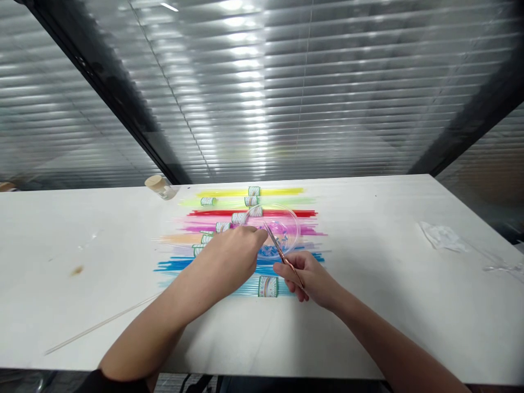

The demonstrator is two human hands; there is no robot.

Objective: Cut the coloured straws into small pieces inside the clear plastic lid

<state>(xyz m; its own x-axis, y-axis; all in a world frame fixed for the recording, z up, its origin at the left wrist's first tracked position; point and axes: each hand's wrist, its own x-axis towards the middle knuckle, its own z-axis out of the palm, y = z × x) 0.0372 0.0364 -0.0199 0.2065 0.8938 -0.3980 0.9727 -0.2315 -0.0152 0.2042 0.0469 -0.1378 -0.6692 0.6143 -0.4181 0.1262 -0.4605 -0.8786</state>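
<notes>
My right hand is closed around a small pair of scissors with copper-coloured handles. Their blades point up and left over a clear round bowl. Small blue cut pieces lie inside the bowl. My left hand is closed beside the blade tips, over the bowl's left side; its fingers point down and what they hold is hidden. Bundles of thin coloured plastic sticks lie under and around the bowl, among them red ones, blue ones and light blue ones, banded with printed paper labels.
On the white table, a clear jar with a wooden lid lies tilted at the back left. One pale thin stick lies at front left. Crumpled clear plastic is on the right. Window blinds rise behind.
</notes>
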